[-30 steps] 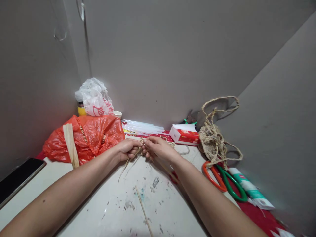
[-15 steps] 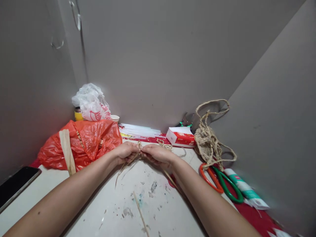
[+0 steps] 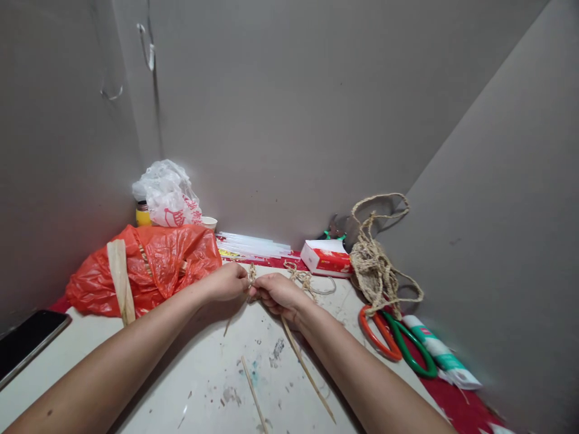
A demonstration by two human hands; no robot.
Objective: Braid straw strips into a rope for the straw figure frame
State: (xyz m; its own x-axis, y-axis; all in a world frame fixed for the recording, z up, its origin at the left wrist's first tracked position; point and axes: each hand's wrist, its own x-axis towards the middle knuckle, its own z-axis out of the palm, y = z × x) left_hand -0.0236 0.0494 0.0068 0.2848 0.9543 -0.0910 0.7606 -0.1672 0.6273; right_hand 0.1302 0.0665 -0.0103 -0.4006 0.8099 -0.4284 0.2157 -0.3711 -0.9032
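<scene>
My left hand and my right hand meet over the white tabletop, both closed. Pinched between their fingertips is a short braid of tan straw, its looped end poking up. A long flat straw strip trails from under my right hand down toward the table's near side. A shorter strand end shows below my left hand. The fingers partly cover the spot where the strands cross. Past my right hand lies a thin braided straw cord on the table.
Left: a red plastic bag with a pale strip across it, and a phone. Behind are clear straws and a red-white box. Right: a coiled straw rope, orange-green handles and a rolled pack. A loose strip lies in front.
The long strip by my right hand now hangs out clear of the forearm. The strands under my left hand show less. My hands stay together at the braid; the view has shifted slightly.
</scene>
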